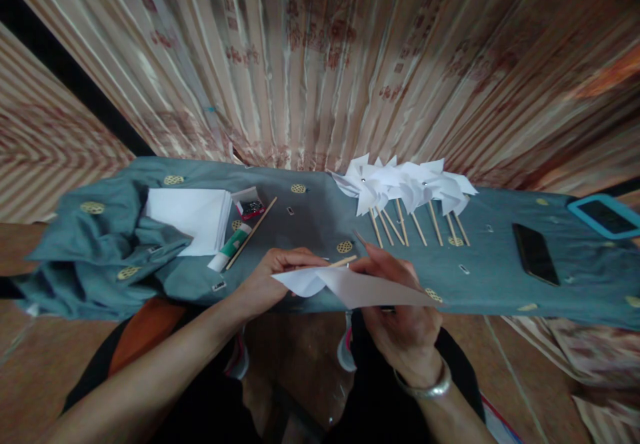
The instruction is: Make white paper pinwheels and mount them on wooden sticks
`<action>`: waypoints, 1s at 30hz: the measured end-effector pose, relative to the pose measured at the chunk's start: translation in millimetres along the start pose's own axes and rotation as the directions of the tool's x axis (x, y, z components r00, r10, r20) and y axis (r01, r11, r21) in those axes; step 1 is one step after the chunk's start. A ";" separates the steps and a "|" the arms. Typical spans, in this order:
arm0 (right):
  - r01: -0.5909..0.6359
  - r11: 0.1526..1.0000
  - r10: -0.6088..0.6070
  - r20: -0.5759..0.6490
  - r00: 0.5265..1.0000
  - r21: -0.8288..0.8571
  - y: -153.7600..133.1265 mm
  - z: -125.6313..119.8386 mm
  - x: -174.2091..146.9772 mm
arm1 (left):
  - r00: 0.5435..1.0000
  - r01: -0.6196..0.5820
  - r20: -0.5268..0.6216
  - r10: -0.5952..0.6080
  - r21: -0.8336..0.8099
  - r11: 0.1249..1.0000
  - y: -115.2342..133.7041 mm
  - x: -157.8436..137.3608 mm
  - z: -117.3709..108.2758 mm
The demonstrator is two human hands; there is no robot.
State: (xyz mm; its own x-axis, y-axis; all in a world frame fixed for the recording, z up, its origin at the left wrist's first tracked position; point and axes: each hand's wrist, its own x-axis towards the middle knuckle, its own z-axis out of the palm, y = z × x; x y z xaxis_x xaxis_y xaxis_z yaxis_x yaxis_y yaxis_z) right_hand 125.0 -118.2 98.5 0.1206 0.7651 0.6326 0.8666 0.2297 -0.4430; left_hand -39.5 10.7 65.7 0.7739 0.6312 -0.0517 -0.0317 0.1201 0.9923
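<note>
A folded white paper pinwheel (370, 289) is held in front of me at the table's near edge. My left hand (273, 277) pinches it from the left, fingers closed behind the paper. A wooden stick (345, 261) pokes out behind the pinwheel, between both hands; its other end is hidden. My right hand (400, 311), with a silver bangle on the wrist, is closed around the pinwheel's right side. Something thin and pointed (359, 236) shows by the right fingertips, too small to name. Paper covers part of the right fingers.
Several white pinwheels on sticks (400, 184) lie at the back. To the left are a stack of white paper (190, 214), a small red box of pins (249, 205), a glue stick (231, 247) and a loose stick (253, 232). A phone (535, 254) and a blue-framed device (607, 216) lie right.
</note>
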 end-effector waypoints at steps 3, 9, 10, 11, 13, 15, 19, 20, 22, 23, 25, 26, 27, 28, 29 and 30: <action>0.004 1.000 -0.004 0.003 1.000 0.010 1.3 -0.2 -1.3 | 1.000 -0.005 0.005 0.005 -0.005 1.000 -1.7 0.1 -0.1; 0.008 1.000 -0.008 0.003 1.000 0.009 1.4 1.3 -1.1 | 1.000 0.000 0.007 0.000 -0.008 1.000 -2.0 1.0 1.1; 0.005 1.000 -0.005 -0.003 1.000 0.008 1.1 1.5 -0.9 | 1.000 0.003 0.008 -0.003 -0.009 1.000 -2.5 1.4 1.2; 0.002 1.000 -0.002 -0.007 1.000 0.006 0.7 1.7 -0.7 | 1.000 0.007 0.007 -0.006 -0.012 1.000 -3.0 1.7 1.2; -0.003 1.000 0.003 -0.004 1.000 0.001 0.1 1.6 -0.4 | 1.000 0.008 0.006 -0.008 -0.017 1.000 -3.8 2.1 1.2; -0.009 1.000 0.009 -0.001 1.000 -0.010 -0.7 1.1 0.2 | 1.000 0.003 0.006 -0.003 -0.016 1.000 -3.1 1.8 1.3; -0.038 0.999 0.038 0.000 0.999 -0.023 -3.3 -0.9 2.2 | 1.000 0.003 -0.003 -0.003 -0.031 1.000 3.2 -0.7 1.9; -0.048 0.999 0.048 -0.001 0.999 -0.019 -4.1 -1.4 2.7 | 1.000 0.003 -0.006 -0.003 -0.035 0.999 4.9 -1.3 1.9; -0.074 0.997 0.074 -0.015 0.997 -0.009 -5.5 -2.0 3.1 | 1.000 -0.003 -0.016 0.003 -0.029 1.000 7.4 -2.3 1.7; -0.094 0.996 0.094 -0.023 0.995 -0.003 -5.9 -1.9 3.0 | 1.000 -0.009 -0.021 0.009 -0.021 1.000 8.0 -2.5 1.4; -0.142 0.990 0.143 -0.037 0.989 0.021 -5.6 -0.9 2.1 | 0.999 -0.013 -0.030 0.013 -0.004 1.000 7.6 -2.5 1.0; -0.169 0.985 0.171 -0.039 0.985 0.040 -4.8 0.1 1.5 | 0.999 -0.011 -0.036 0.011 0.005 1.000 6.7 -2.4 1.1; -0.194 0.979 0.197 -0.038 0.980 0.062 -3.7 1.3 1.0 | 0.999 -0.010 -0.042 0.010 0.007 1.000 5.5 -2.2 1.4; -0.220 0.972 0.224 -0.033 0.974 0.085 -2.2 2.8 0.6 | 0.999 -0.011 -0.051 0.011 0.004 1.000 4.0 -1.9 1.9; -0.246 0.963 0.250 -0.027 0.968 0.107 -0.5 4.5 0.5 | 0.998 -0.015 -0.064 0.015 -0.002 1.000 2.4 -1.7 2.7; -0.273 0.954 0.278 -0.022 0.960 0.125 1.3 6.4 0.6 | 0.997 -0.022 -0.080 0.022 -0.002 1.000 0.9 -1.6 3.6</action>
State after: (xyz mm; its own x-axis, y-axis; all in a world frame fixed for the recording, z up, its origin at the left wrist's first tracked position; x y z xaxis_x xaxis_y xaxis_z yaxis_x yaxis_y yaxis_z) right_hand 123.1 -113.6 94.2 0.3678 0.7850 0.4984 0.7327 0.0854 -0.6752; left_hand -38.5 7.0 67.1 0.7199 0.6930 -0.0387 -0.0499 0.1073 0.9930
